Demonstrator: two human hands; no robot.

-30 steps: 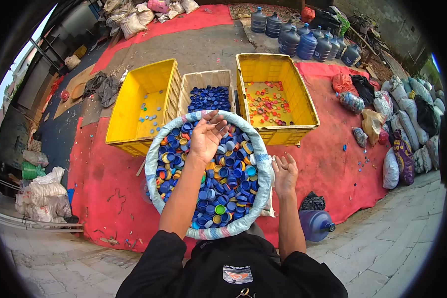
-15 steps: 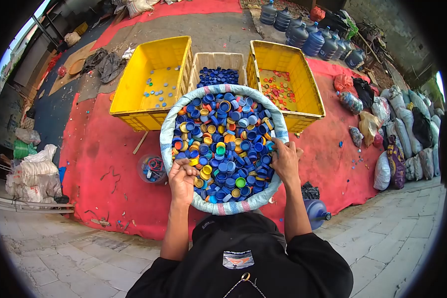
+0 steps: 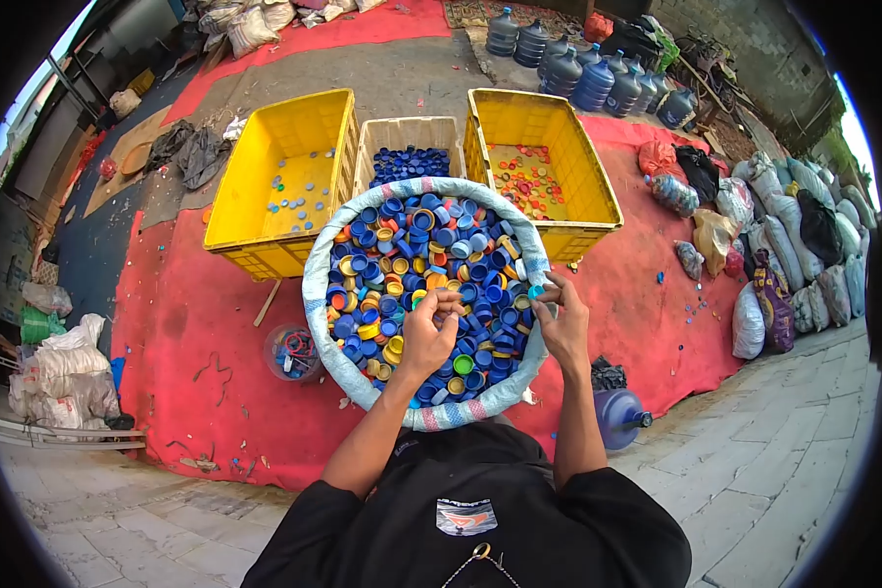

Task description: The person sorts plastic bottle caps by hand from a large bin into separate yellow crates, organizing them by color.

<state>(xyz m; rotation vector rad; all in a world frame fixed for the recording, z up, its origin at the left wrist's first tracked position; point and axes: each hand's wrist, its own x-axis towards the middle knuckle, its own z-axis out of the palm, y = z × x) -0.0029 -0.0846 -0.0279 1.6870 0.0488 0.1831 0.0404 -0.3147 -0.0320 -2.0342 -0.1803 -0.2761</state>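
Note:
A round sack with a rolled pale blue rim (image 3: 318, 323) stands in front of me, full of bottle caps (image 3: 431, 245), mostly blue with some yellow, orange and green. My left hand (image 3: 433, 328) is over the middle of the caps, its fingers curled together; what they hold, if anything, is hidden. At the sack's right rim, my right hand (image 3: 563, 318) pinches a small teal cap (image 3: 535, 292) between thumb and fingers.
Beyond the sack stand a left yellow crate (image 3: 235, 196), a pale crate (image 3: 365, 157) of blue caps and a right yellow crate (image 3: 590, 186) with red caps. A tub (image 3: 293, 353), water jug (image 3: 619, 419) and filled sacks (image 3: 749, 323) stand around.
My left hand has moved from the sack's left side rightward and up over the middle of the caps. My right hand stays near the right rim, now with a teal cap visible at its fingertips.

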